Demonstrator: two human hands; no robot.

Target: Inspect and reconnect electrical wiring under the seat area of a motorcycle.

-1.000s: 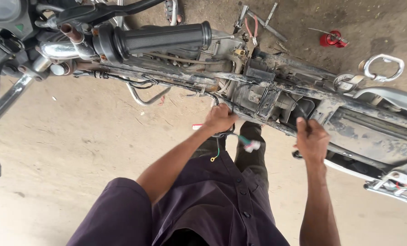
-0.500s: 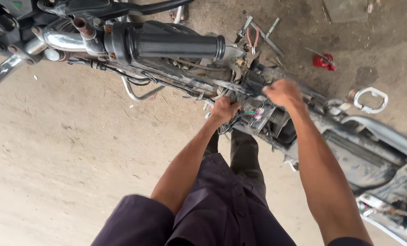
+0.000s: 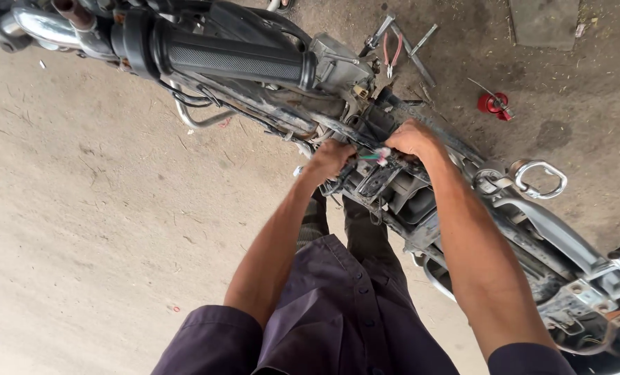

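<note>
1 head-worn camera looks steeply down, close over the stripped motorcycle frame and dirt ground.

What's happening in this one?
A person stands over a stripped motorcycle frame on dirt ground. Both hands meet at a bundle of coloured wires near the frame's middle: the left hand grips from one side, the right hand from the other. A black handlebar grip sits close to the camera. Hand tools and a red object lie beyond.
</note>
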